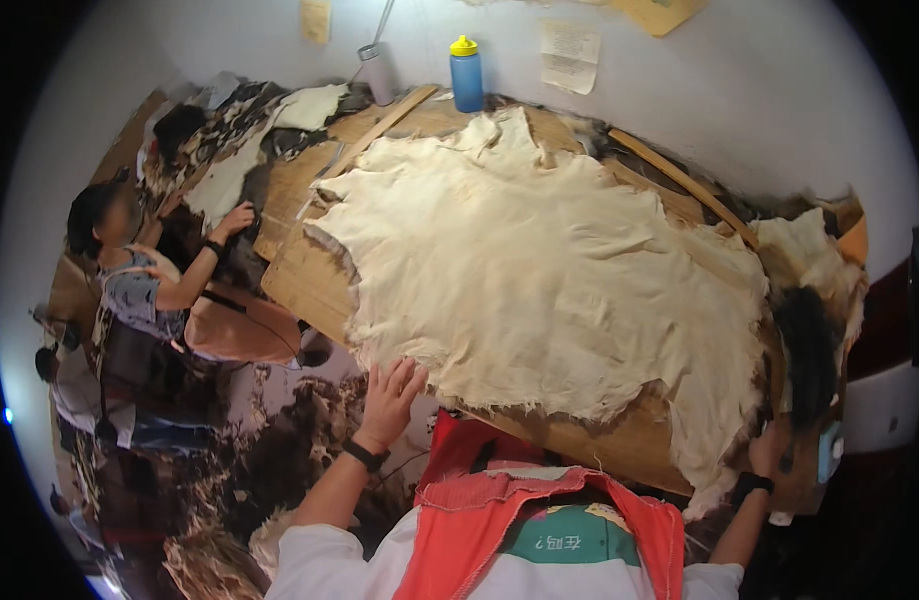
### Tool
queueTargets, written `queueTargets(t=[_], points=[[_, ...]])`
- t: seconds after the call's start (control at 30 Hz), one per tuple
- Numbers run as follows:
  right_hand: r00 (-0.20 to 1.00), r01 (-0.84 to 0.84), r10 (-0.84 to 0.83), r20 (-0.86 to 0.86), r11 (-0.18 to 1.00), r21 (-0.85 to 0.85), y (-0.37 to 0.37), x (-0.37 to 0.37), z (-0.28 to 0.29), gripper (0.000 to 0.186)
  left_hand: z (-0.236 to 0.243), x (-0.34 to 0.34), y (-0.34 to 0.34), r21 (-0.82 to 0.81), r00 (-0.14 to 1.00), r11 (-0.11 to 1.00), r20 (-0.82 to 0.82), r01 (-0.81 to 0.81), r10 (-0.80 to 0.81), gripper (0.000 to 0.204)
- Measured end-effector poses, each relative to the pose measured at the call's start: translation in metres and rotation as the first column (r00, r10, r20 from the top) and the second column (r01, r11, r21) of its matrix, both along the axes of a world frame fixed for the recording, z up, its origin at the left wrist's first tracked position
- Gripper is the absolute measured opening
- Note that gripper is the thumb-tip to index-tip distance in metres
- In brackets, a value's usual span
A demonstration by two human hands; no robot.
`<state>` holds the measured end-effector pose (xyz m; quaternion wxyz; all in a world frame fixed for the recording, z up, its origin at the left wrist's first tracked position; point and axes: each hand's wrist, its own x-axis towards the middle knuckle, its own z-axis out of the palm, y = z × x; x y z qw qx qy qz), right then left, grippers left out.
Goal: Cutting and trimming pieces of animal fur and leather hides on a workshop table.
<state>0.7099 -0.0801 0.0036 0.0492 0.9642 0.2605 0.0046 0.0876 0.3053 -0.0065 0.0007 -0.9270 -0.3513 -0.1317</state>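
A large cream hide (550, 280) with ragged edges lies flesh side up, spread across a wooden board (570, 440). My left hand (390, 400) rests at the hide's near-left edge, fingers apart and slightly bent. At the right, my right hand (765, 450) is down beside the hide's near-right flap and a dark fur piece (805, 350); its fingers are too small and shadowed to make out whether they grip anything.
A co-worker (130, 270) handles hides (230, 170) at left; others sit farther down. Along the back stand a blue bottle (467, 80) and pale tumbler (380, 80), near wooden sticks (680, 180). More pelts (800, 245) are piled right, fur scraps (280, 450) lower left.
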Motion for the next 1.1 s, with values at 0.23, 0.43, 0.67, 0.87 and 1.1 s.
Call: queueTargets(t=[0.23,0.43,0.67,0.87,1.1], points=[[0.994,-0.046,0.023,0.105,0.973,0.227,-0.039,0.006,0.012,0.028,0.072,0.016,0.048,-0.068,0.997,0.994,0.013,0.082,-0.081,0.037],[0.978,-0.003,-0.052,0.201,0.964,0.265,-0.038,-0.044,0.039,0.028,0.102,0.086,0.141,-0.325,0.985,0.943,0.171,0.075,-0.019,0.030],[0.882,0.375,0.064,-0.467,0.507,0.776,-0.012,-0.109,0.010,0.030,0.047,0.137,0.210,-0.541,0.996,0.840,-0.036,0.045,-0.076,0.021],[0.901,0.154,0.180,-0.395,0.719,0.678,0.038,-0.206,0.056,0.030,0.070,0.105,0.191,-0.606,0.985,0.777,0.127,0.171,-0.118,0.019],[0.718,0.408,0.260,-0.646,0.594,0.693,0.091,-0.284,0.070,0.028,0.096,0.026,0.123,-0.682,0.916,0.623,0.190,0.382,-0.353,0.014]])
